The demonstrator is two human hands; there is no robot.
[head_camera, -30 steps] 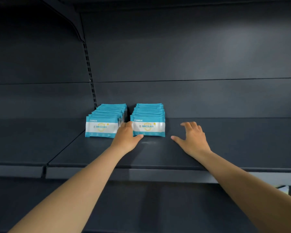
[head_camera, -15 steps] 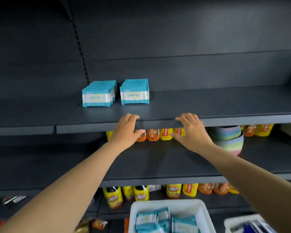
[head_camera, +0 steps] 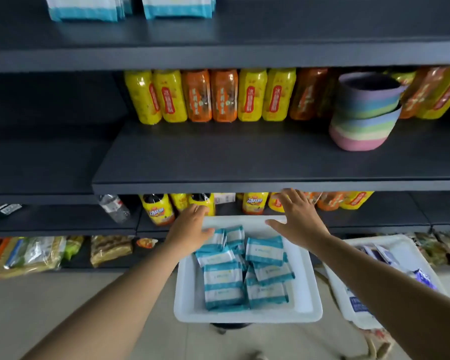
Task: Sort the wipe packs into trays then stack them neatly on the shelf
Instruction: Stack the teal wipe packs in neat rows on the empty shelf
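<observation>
A white tray [head_camera: 304, 302] sits low in front of the shelves and holds several loose teal-and-white wipe packs [head_camera: 222, 284]. My left hand [head_camera: 190, 229] hovers over the tray's far left corner with relaxed fingers, holding nothing. My right hand [head_camera: 296, 216] is spread open above the tray's far right side, also holding nothing. Two rows of the same wipe packs [head_camera: 86, 7] stand on the top shelf [head_camera: 270, 53], cut off by the frame's upper edge.
Yellow and orange bottles [head_camera: 211, 96] line the middle shelf beside stacked pastel bowls [head_camera: 361, 118]. More bottles stand on the lower shelf behind the tray. A second white tray [head_camera: 405, 253] with dark blue packs sits to the right. Snack bags [head_camera: 31, 253] lie at lower left.
Both hands have left the top shelf and dropped down to the tray of loose packs. The view has tilted down, so the shelved packs now sit at the frame's top edge.
</observation>
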